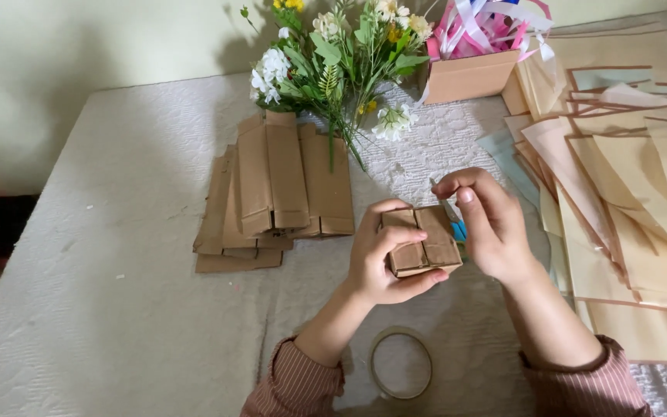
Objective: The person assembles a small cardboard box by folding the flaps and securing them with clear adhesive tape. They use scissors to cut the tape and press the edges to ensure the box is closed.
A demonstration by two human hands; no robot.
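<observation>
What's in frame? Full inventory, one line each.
small cardboard box: one, brown, held at centre
flattened cardboard boxes: a stack, exact count unclear, brown, left of centre
artificial flowers: one bunch, white and yellow with green leaves, top centre
open box: one, brown, top right, holding pink and white ribbons
paper sheets: many, beige and peach with brown edges, right side
tape roll: one, clear, near bottom centre
blue object: one, mostly hidden behind the box
table cover: one, white, quilted
left hand: grips the box
right hand: fingers pinched above the box
</observation>
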